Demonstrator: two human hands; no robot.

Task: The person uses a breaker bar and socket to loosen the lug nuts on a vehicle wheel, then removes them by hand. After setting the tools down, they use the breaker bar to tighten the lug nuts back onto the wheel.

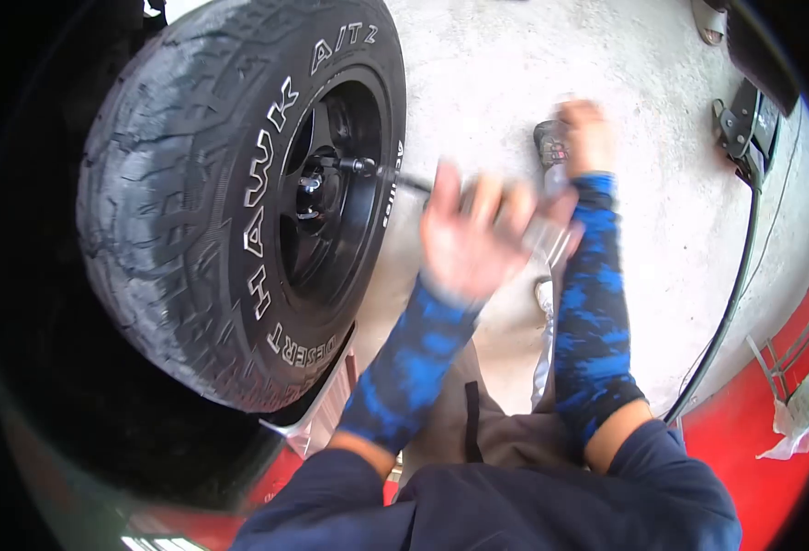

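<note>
wrench (408, 181) at the middle of it all, its socket end (362, 166) up against the hub area of the black wheel (349, 243) and its dark shaft running out towards the person's left hand (473, 225), which hides the rest. that hand is badly blurred with its fingers looking spread, so i cannot tell whether it has hold of the shaft or is only passing in front. beside the socket, shiny studs or nuts (308, 216) sit inside the wheel, and round it stands the upright tyre (212, 202) with "desert hawk" in white-outlined letters. the right hand (588, 133) is well apart from the wheel, in line with a dark shoe (548, 142); it too is blurred, and its grip cannot be told. from here, the likeliest trouble, i judge, is the socket slipping off if the shaft is pushed at an angle or left unsupported; knuckles could then hit the rim, or the wrench drop towards the feet. a loose sweep could also catch a camouflage sleeve (414, 358). further out, a black hose (744, 294) curves over the concrete floor (671, 230) and could trip anyone stepping back; beyond it lies a crumpled plastic bag (808, 409).
</note>
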